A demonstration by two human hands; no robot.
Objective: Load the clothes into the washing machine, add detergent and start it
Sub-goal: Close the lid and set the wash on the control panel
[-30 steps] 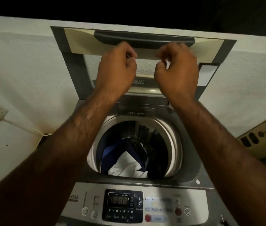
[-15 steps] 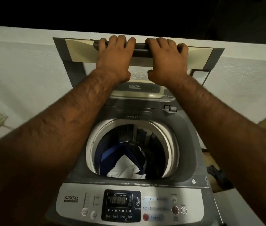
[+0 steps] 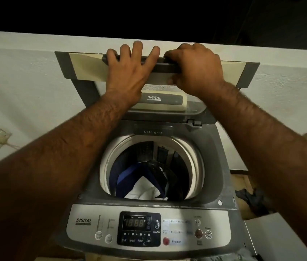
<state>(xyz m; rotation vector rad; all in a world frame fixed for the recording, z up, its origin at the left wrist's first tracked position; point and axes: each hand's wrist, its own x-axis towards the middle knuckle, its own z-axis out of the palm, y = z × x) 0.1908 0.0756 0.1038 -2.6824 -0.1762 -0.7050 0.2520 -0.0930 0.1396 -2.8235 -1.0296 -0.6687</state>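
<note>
While the washing machine (image 3: 220,166) lid (image 3: 85,66) stands open at 12 o'clock, both hands are on its dark handle (image 3: 167,65). The left hand (image 3: 128,72) has its fingers spread pretty flat over the top edge, and the right hand (image 3: 196,68) is curled round the bar, thumb underneath. Blue, white and black clothes (image 3: 141,185) sit in the drum (image 3: 107,166), toward 6 o'clock.
</note>
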